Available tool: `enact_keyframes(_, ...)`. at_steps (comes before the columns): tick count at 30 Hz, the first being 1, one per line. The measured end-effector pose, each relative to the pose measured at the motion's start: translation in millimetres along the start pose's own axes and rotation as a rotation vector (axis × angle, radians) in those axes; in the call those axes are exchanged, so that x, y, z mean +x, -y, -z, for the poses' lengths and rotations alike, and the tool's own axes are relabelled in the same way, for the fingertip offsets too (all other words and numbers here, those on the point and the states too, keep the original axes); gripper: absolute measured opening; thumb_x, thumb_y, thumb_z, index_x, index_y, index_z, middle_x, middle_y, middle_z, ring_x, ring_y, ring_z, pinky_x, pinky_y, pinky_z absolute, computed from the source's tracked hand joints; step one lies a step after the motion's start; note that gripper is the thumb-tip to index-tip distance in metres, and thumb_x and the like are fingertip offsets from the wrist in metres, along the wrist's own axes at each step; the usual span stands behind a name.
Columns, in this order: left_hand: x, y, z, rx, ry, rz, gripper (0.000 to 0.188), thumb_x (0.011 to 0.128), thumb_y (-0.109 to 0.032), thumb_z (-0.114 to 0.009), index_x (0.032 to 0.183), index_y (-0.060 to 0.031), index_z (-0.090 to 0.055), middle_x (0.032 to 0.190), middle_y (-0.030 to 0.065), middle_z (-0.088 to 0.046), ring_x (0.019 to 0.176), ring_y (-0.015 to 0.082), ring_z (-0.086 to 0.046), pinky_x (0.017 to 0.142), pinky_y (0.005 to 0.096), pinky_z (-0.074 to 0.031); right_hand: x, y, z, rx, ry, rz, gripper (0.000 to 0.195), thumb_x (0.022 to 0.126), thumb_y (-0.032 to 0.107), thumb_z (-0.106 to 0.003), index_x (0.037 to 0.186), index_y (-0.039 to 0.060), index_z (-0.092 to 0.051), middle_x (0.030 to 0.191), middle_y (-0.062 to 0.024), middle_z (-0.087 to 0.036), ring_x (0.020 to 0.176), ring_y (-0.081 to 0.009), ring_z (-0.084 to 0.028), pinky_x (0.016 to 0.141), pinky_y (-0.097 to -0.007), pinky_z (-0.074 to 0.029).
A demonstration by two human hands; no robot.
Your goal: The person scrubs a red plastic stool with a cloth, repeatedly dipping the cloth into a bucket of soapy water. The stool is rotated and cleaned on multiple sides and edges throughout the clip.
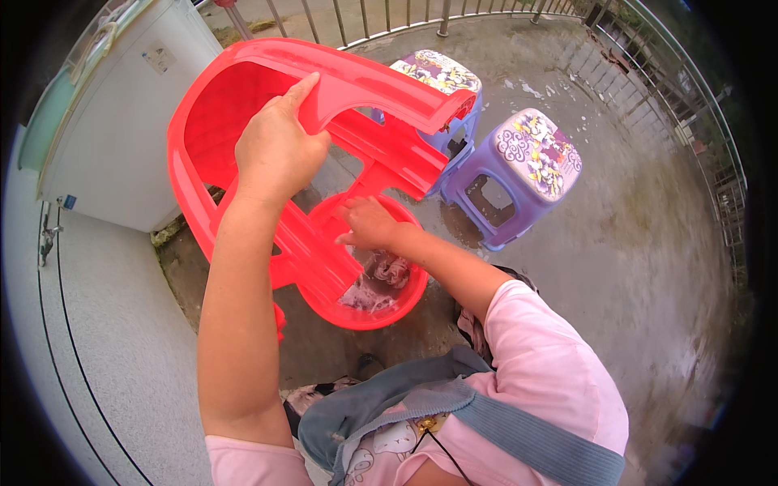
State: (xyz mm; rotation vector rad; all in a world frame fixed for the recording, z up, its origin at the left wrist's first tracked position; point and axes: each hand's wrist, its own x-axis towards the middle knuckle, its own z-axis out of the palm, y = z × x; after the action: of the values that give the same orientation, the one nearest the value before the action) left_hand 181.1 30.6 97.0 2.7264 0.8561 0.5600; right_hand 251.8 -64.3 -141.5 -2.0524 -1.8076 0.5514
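A large red plastic chair (340,100) is tipped over in front of me, its legs pointing right and down over the basin. My left hand (282,143) grips its upper edge, index finger stretched along the plastic. Beneath the chair stands a round red basin (419,291) holding cloudy, sudsy water. A wet, crumpled cloth (392,270) lies in that water. My right hand (374,225) hovers over the basin, its fingers at the chair's inner edge and its thumb spread. Its palm side is hidden, so whether it holds anything does not show.
Two purple plastic stools with floral tops, a nearer stool (538,155) and a farther stool (434,73), stand right of the chair. A white appliance (130,115) and a wall (115,316) border the left. Metal railing (377,18) edges the wet concrete floor (608,261).
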Motion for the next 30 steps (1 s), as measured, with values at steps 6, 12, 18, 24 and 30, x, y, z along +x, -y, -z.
enact_keyframes(6, 6.9, 2.7, 8.9, 0.0, 0.078, 0.092, 0.066, 0.078, -0.031, -0.072, 0.14, -0.0224, -0.053, 0.114, 0.0118, -0.068, 0.104, 0.0277, -0.066, 0.084, 0.0414, -0.055, 19.4, 124.4, -14.5, 0.576, -0.047, 0.568, 0.096, 0.074, 0.027, -0.078, 0.151, 0.0037, -0.026, 0.143, -0.0227, -0.044, 0.136, -0.0377, -0.038, 0.106, -0.0512, -0.036)
enact_keyframes(12, 8.2, -11.3, 11.1, -0.056, 0.209, 0.189, 0.069, 0.079, -0.04, -0.073, 0.142, -0.0226, -0.051, 0.109, 0.014, -0.07, 0.103, 0.0276, -0.067, 0.082, 0.0406, -0.055, 23.5, 157.7, -59.1, 0.542, -0.524, 0.312, 0.093, 0.07, 0.015, -0.075, 0.148, 0.0036, -0.026, 0.142, -0.02, -0.041, 0.132, -0.0379, -0.039, 0.102, -0.0495, -0.034)
enact_keyframes(18, 6.3, 0.3, 25.0, -0.408, 0.108, 0.101, 0.076, 0.081, -0.033, -0.076, 0.147, -0.012, -0.043, 0.127, 0.02, -0.061, 0.119, 0.0267, -0.059, 0.097, 0.0359, -0.047, 61.5, 187.4, -91.8, 1.144, -0.494, 0.307, 0.07, 0.076, 0.009, -0.068, 0.139, 0.0008, -0.039, 0.131, -0.0217, -0.05, 0.123, -0.0381, -0.047, 0.098, -0.0472, -0.035)
enact_keyframes(24, -36.4, 80.2, 92.3, -0.53, -0.292, -0.021, 0.057, 0.097, -0.022, -0.059, 0.147, -0.0033, -0.039, 0.136, 0.0171, -0.054, 0.127, 0.0255, -0.051, 0.107, 0.0384, -0.038, 43.1, 168.4, -10.2, 1.016, -0.664, 0.425, 0.061, 0.078, 0.006, -0.064, 0.133, -0.0043, -0.043, 0.12, -0.0268, -0.057, 0.109, -0.0438, -0.056, 0.09, -0.0471, -0.045)
enact_keyframes(30, -185.2, 158.7, 26.7, -0.68, -0.375, 0.209, 0.077, 0.092, -0.035, -0.066, 0.15, -0.0004, -0.029, 0.139, 0.0181, -0.051, 0.13, 0.027, -0.047, 0.11, 0.0409, -0.035, 47.1, 182.1, 18.8, 1.145, -0.52, 0.466, 0.039, 0.081, 0.003, -0.059, 0.119, -0.0024, -0.051, 0.104, -0.0196, -0.061, 0.092, -0.0352, -0.062, 0.08, -0.0418, -0.049)
